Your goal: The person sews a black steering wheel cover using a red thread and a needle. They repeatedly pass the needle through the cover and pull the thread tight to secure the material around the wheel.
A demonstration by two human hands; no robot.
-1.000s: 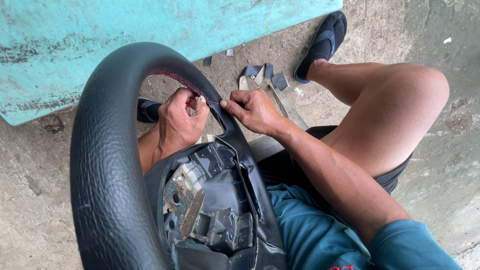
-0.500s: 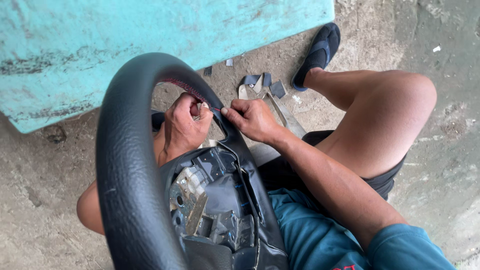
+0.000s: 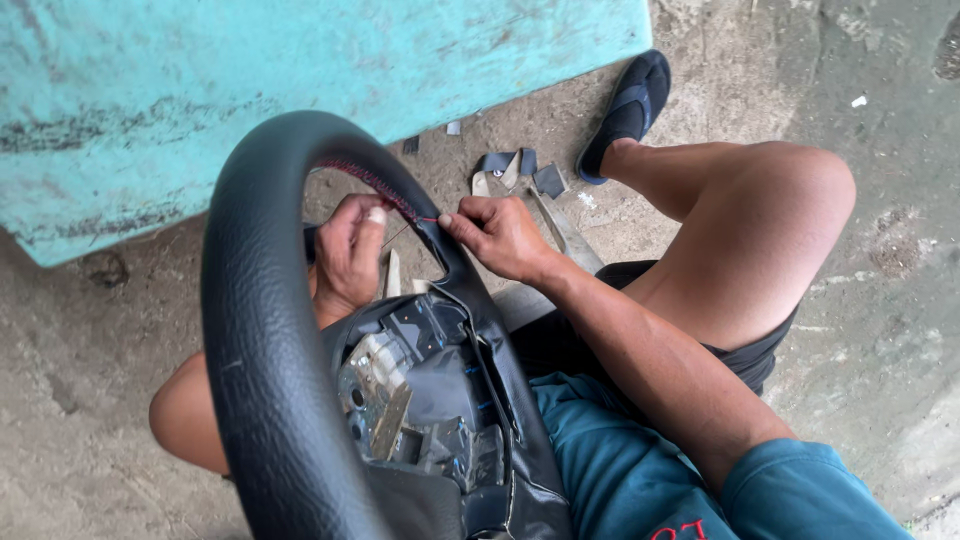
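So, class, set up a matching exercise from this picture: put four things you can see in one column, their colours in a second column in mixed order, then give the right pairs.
Things:
1. steering wheel rim cover
2. stitching along the inner rim
3. painted slab
4. shirt sleeve

Colours:
A. pale turquoise, worn
B. black
C. dark teal blue
D. red

Pairs: 1-B, 2-D, 3-A, 4-C

Wheel rim point(image 3: 250, 330): matt grained leather, red stitching.
Hub point(image 3: 420, 400): bare metal, dark plastic.
Floor point(image 3: 880, 250): rough concrete.
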